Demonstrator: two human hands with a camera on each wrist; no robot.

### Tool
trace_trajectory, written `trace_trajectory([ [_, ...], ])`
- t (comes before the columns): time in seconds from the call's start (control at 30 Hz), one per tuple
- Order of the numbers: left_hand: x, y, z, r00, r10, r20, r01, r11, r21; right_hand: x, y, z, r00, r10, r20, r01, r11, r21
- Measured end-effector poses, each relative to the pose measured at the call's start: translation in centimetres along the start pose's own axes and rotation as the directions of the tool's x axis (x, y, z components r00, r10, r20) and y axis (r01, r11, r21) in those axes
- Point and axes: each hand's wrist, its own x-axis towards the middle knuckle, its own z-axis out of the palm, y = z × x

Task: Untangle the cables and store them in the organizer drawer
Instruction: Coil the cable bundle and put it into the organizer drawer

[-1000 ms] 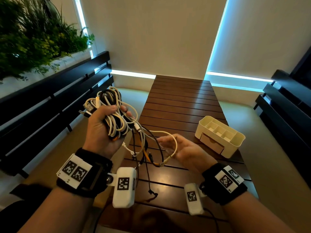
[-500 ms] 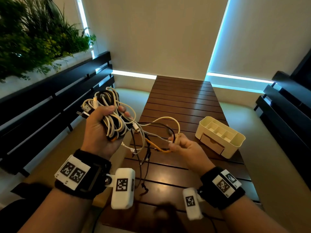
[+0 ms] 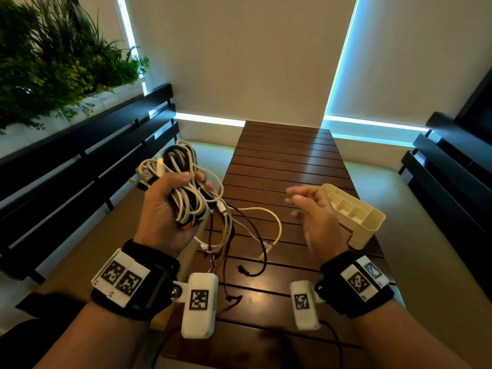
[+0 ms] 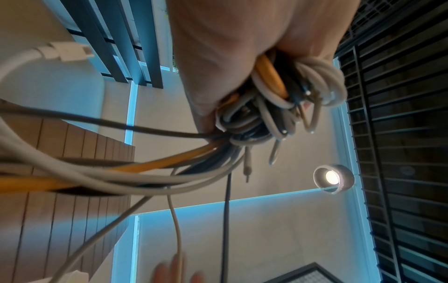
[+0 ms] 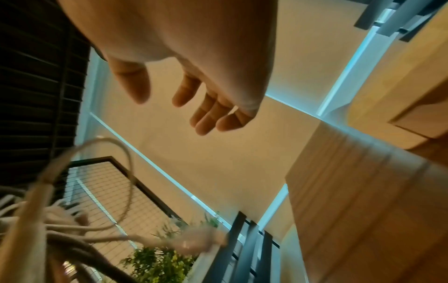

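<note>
One ceiling lamp [image 4: 333, 177], left-wrist only

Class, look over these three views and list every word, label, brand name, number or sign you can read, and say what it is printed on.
No readable words, brands or numbers appear in any view.
Black-and-white square code markers, patterns and not text, sit on the left wristband, the left wrist camera, the right wrist camera and the right wristband.
A small blue symbol on the right wristband is too blurred to read.
The organizer shows no label.

Tangled cables [image 3: 186, 201] bunched in left hand [image 3: 162, 211]; cream organizer [image 3: 356, 217] on table.
</note>
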Motion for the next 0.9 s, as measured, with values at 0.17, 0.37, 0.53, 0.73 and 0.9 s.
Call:
trace_trajectory([
  [0.17, -0.7, -2.5, 1.8, 0.993, -0.109, -0.049, 0.111, 0.993, 0.049, -0.6, -3.2, 2.9, 0.817, 0.085, 0.570, 0.029, 0.982, -0.188],
  [0.37, -1.0, -2.8, 2.5, 0.982, -0.188, 0.030, 0.190, 0.980, -0.053, -2.6, -2.2, 5.7, 0.776, 0.090, 0.624, 0.112, 0.954, -0.278],
  [0.53, -1.3, -1.8, 1.7, 0.983, -0.155, 0.102, 0.165, 0.982, -0.093, -2.9, -1.0, 5.2, 0.799, 0.183, 0.573, 0.096, 0.902, -0.422],
  [0.73, -0.4, -0.4, 0.7, 0.997, -0.048, -0.062, 0.057, 0.985, 0.164, -2.1, -0.1, 2.7, 0.741, 0.362, 0.565, 0.132, 0.747, -0.651],
  [0.9, 0.2, -2.0, -0.5, 0.975, -0.068, -0.211, 0.110, 0.975, 0.194, -1.4, -3.9, 1.9, 0.851, 0.212, 0.481, 0.044, 0.883, -0.467],
])
